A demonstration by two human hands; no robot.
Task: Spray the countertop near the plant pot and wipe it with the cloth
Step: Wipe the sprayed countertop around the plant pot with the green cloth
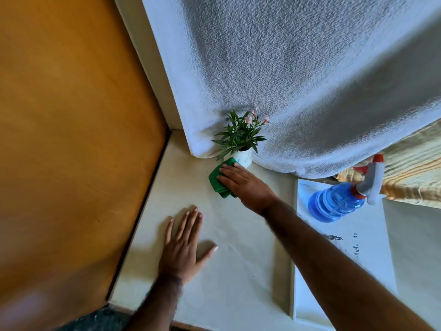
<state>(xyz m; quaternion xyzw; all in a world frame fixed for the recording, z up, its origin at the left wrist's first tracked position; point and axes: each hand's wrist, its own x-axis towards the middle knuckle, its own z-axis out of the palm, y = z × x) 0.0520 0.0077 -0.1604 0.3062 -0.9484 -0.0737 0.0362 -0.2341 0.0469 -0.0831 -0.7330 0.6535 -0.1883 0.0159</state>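
Observation:
A small white plant pot [245, 159] with green leaves and pale pink flowers stands at the back of the cream countertop [238, 259], against a white textured wall. Pressed flat on a folded green cloth [218, 181], my right hand [248, 185] holds it to the counter right in front of the pot. Nearer to me, my left hand [185, 244] rests palm down on the countertop, fingers spread, holding nothing. A blue spray bottle [338, 201] with a grey and red trigger stands to the right on a white raised panel.
An orange-brown wooden panel [71, 139] borders the counter on the left. The white raised panel [358, 254] on the right bears dark smudges. A striped wooden surface [410, 177] shows behind the bottle. The counter's near edge meets a dark floor at the bottom left.

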